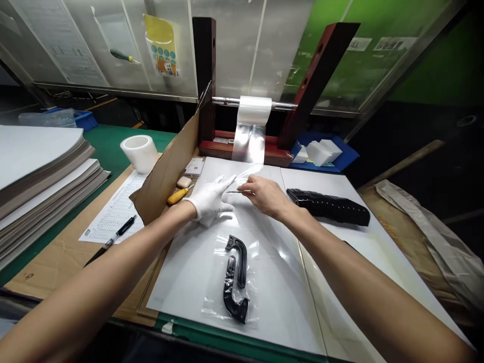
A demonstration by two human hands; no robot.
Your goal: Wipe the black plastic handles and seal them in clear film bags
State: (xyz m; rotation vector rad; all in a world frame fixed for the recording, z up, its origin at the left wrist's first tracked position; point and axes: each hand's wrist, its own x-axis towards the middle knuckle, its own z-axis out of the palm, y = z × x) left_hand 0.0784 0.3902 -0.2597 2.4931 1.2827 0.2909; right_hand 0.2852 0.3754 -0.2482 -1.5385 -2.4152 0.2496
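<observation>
**Open gloved left hand on clear plastic film; bare right hand pinching a slim metal pick.**
Nearer the person than both hands, one black moulded part lies bagged; right of the right hand, further black parts lie unbagged.

A film roll is sitting on a rod between two posts, its sheet trailing onto the board. The left hand is resting on the sheet beside the right hand, which is holding a pick. A bagged bracket is lying nearer, parts to the right. Left of a cardboard flap, a tape roll is standing behind a form, stacked sheets beyond.
</observation>
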